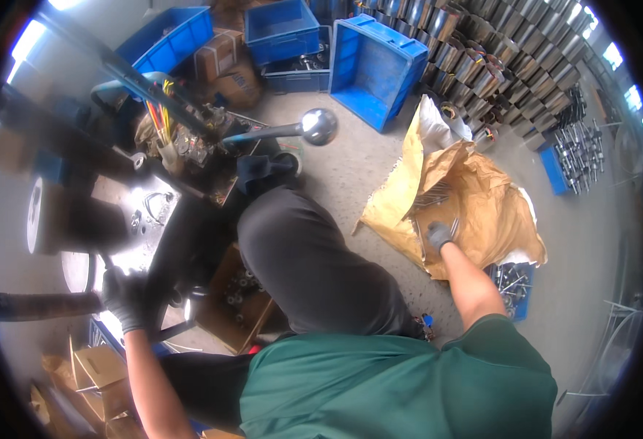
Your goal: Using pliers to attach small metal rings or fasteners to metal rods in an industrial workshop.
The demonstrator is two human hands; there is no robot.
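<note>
My right hand, in a grey glove, reaches into a torn brown paper sack on the floor to my right. Its fingers look curled, and short thin metal rods stick out beside them. More rods lie deeper in the sack's folds. On the left, my gloved left hand is at the black machine, by the bright metal work table and the end of a dark bar. Its fingers blur into the dark parts there, so their grip does not show.
A lever with a shiny ball end juts out ahead. A cardboard box of small metal parts stands by my leg. Blue crates and stacked metal cylinders line the back. A blue bin of metal parts sits beside the sack.
</note>
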